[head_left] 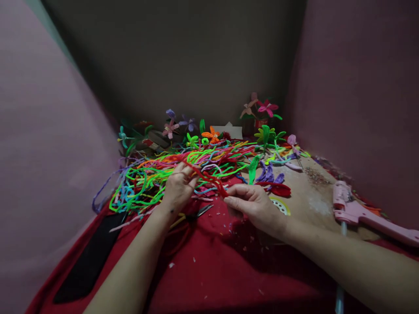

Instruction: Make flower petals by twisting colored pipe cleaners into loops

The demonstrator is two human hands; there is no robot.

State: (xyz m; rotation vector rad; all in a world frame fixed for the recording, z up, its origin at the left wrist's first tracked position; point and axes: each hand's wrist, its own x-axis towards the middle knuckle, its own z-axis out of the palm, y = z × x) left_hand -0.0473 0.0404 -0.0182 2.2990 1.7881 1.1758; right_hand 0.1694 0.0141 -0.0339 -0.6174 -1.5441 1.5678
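Left hand (180,184) and right hand (253,206) observed, fingers of each pinching red pipe cleaners (211,177) above red cloth (209,266); pink glue gun (363,214) noted at right.

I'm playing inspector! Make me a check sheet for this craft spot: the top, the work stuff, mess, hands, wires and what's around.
Surface: red cloth; brown board at the right.
Job's things: red fuzzy stems between the hands.
Clutter: pile of colourful fuzzy stems, partly hidden scissors, small scraps, pink glue gun.
Hands: left hand and right hand both pinch the red stems.
Cables: nothing seen.
Surroundings: fuzzy flowers behind the pile; pinkish walls on both sides.
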